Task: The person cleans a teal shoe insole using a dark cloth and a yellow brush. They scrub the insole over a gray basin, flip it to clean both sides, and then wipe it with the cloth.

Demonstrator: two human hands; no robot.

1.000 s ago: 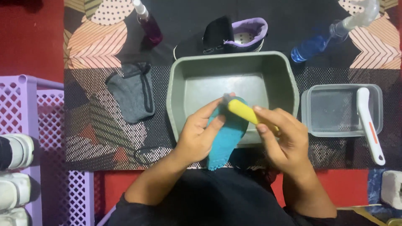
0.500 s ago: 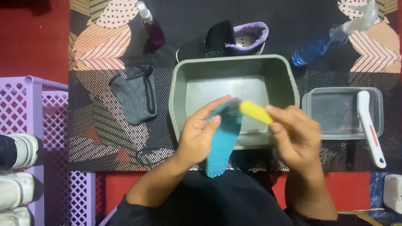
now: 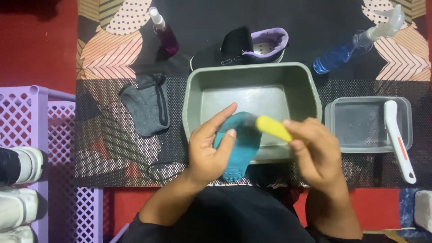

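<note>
My left hand (image 3: pixel 209 150) holds a teal shoe insole (image 3: pixel 239 146) upright over the near rim of a grey plastic tub (image 3: pixel 252 74). My right hand (image 3: pixel 315 155) grips a yellow-handled brush (image 3: pixel 272 127) whose head rests against the insole's upper part. Both hands meet just above the tub's front wall. The brush bristles are hidden against the insole.
A black and purple shoe (image 3: pixel 249 47) lies behind the tub, with a pink spray bottle (image 3: pixel 164 33) to its left and a blue spray bottle (image 3: pixel 355 42) at right. A dark insole (image 3: pixel 146 105) lies left. A clear container (image 3: pixel 360 123) carries a white brush (image 3: pixel 398 137). A lilac rack (image 3: pixel 27 126) stands far left.
The brush has shifted a little along the insole, and the insole sits slightly lower and more upright in my left hand. The rest is unmoved.
</note>
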